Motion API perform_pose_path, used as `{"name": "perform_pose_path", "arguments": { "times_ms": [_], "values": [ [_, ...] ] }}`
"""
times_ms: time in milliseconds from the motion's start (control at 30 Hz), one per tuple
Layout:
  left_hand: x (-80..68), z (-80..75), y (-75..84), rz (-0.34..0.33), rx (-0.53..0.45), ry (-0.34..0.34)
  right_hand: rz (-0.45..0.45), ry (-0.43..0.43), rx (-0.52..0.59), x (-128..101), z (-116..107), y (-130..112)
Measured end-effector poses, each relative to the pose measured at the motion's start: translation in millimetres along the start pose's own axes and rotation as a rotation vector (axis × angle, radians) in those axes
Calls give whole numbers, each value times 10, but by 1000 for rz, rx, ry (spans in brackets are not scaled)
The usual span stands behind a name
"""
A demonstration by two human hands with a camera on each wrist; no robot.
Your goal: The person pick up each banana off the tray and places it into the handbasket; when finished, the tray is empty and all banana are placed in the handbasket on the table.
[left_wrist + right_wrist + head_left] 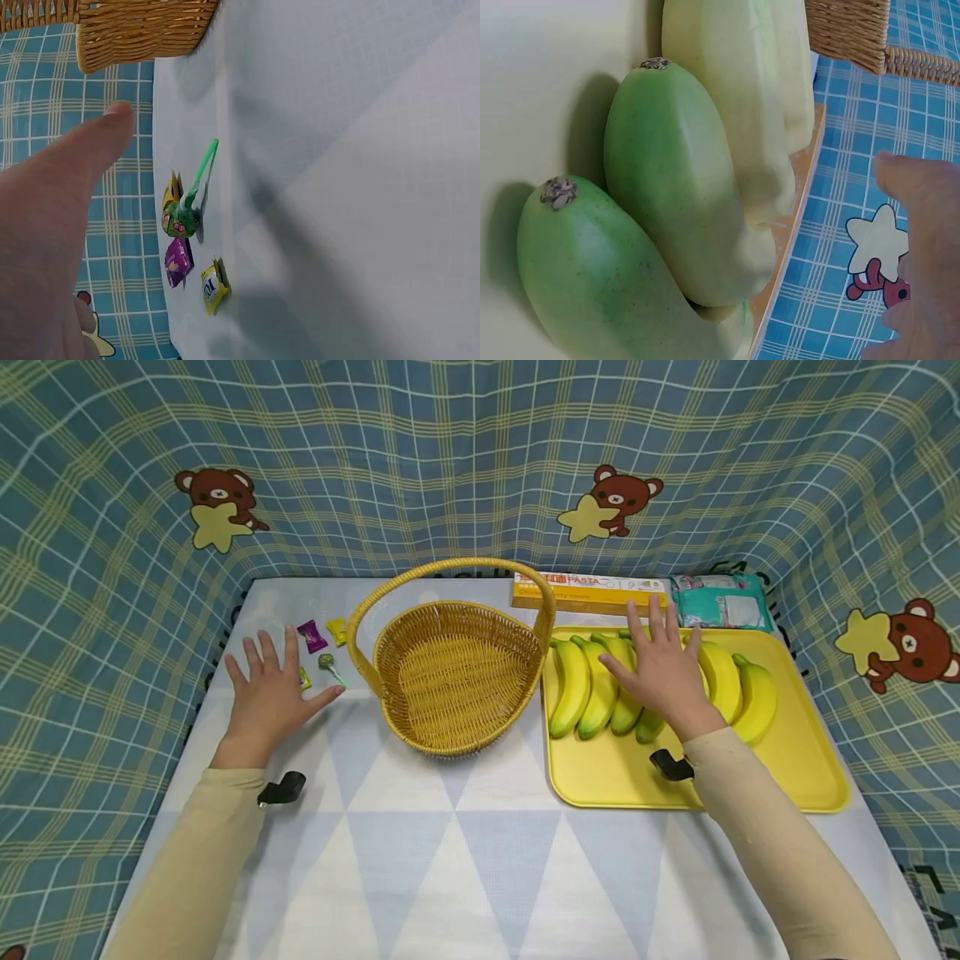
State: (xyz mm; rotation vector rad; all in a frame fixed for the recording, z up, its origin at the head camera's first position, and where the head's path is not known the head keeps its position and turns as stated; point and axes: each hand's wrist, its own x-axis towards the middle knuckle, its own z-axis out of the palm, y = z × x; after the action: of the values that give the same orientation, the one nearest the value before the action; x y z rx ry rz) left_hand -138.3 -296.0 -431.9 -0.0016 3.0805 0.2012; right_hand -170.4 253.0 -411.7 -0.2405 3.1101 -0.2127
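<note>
Head view: table (465,860) w/ triangle-pattern cloth, plaid bear fabric behind.
L hand (268,692): flat, fingers spread & straight, holding nothing; rests on table left of basket, just beside sweets.
R hand (660,668): flat, fingers straight, laid over bananas; grasping nothing, no curl seen.
Bananas (577,687): bunch, yellow-green, lying on tray, tips toward near edge; partly under R hand.
Tray (810,760): yellow, right of basket, nearly touching it.
Basket (457,681): wicker, handle up, centre of table, between both hands.
Sweets: green lollipop (330,667) nearest L thumb; purple wrapper (312,636) & yellow wrapper (337,631) just beyond.
Back edge: pasta box (592,592), teal pack (722,601) beside it.
L wrist view: thumb (90,146) above lollipop, not touching.
R wrist view: green banana ends close up, fingertip off to right.
</note>
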Motion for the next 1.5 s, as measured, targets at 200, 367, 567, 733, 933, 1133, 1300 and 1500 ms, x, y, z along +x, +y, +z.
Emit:
{"name": "perform_pose_path", "arguments": {
  "times_ms": [200, 367, 567, 733, 933, 1133, 1300, 1500],
  "values": [
    [3, -56, -46, 17, -57, 4, -32, 18, 10, -13, -20, -19],
    [-2, -140, -43, 31, -192, 14, -22, -21, 83, -35, -56, -27],
    [-25, -217, -11, 86, -326, 2, 36, -139, 174, -69, -107, -44],
    [-67, -272, 77, 168, -445, 33, 54, -202, 217, -118, -125, -68],
    [-93, -341, 212, 286, -599, 116, 22, -228, 281, -164, -108, -143],
    [-139, -443, 419, 384, -738, 167, 12, -259, 346, -148, -61, -311],
    [-146, -464, 572, 401, -887, 189, -10, -235, 371, -129, 59, -447],
    [-110, -433, 680, 400, -1038, 205, -24, -187, 354, -74, 154, -580]
  ]
}}
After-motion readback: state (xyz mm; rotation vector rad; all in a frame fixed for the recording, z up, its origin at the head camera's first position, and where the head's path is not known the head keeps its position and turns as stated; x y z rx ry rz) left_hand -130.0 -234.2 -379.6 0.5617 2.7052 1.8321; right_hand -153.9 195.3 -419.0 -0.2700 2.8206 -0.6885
